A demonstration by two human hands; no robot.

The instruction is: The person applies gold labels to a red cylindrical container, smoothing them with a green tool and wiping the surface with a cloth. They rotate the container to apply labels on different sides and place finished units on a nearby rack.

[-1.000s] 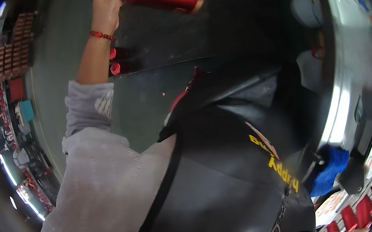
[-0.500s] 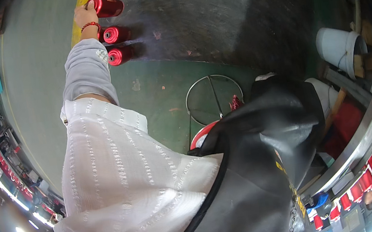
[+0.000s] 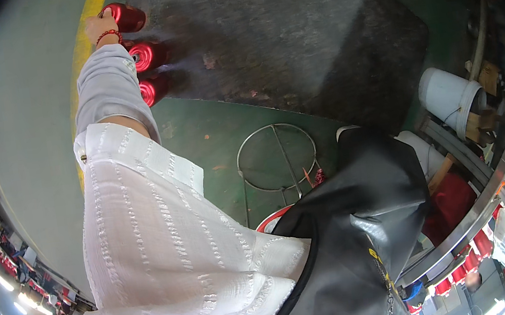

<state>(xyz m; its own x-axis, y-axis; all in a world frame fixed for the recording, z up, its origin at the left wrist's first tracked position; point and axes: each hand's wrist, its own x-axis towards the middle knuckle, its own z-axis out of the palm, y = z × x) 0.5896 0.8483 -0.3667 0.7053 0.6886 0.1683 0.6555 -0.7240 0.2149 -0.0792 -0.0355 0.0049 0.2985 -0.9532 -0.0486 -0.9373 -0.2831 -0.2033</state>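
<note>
My left hand (image 3: 100, 26) reaches out to the far left, a red beaded bracelet on its wrist. Its fingers are closed around the neck end of a shiny red metal cylinder (image 3: 128, 17), which lies on its side at the edge of a dark board (image 3: 263, 41). Nearer to me, two more red cylinders lie side by side: one (image 3: 151, 55) shows its small round neck, and the other (image 3: 155, 90) is partly covered by my sleeve. Their necks point left, toward my arm. My right hand is out of view.
A round metal hoop stand (image 3: 277, 157) stands on the green floor before my black apron (image 3: 353, 240). To the right are a white bucket (image 3: 452, 96) and a curved metal rail (image 3: 467, 237), with several red cylinders beyond. A yellow line (image 3: 82, 49) runs along the floor at left.
The view has shifted, so the board, bucket and stand sit differently in the picture. My left hand still holds the farthest cylinder, which now appears lower on the board's edge.
</note>
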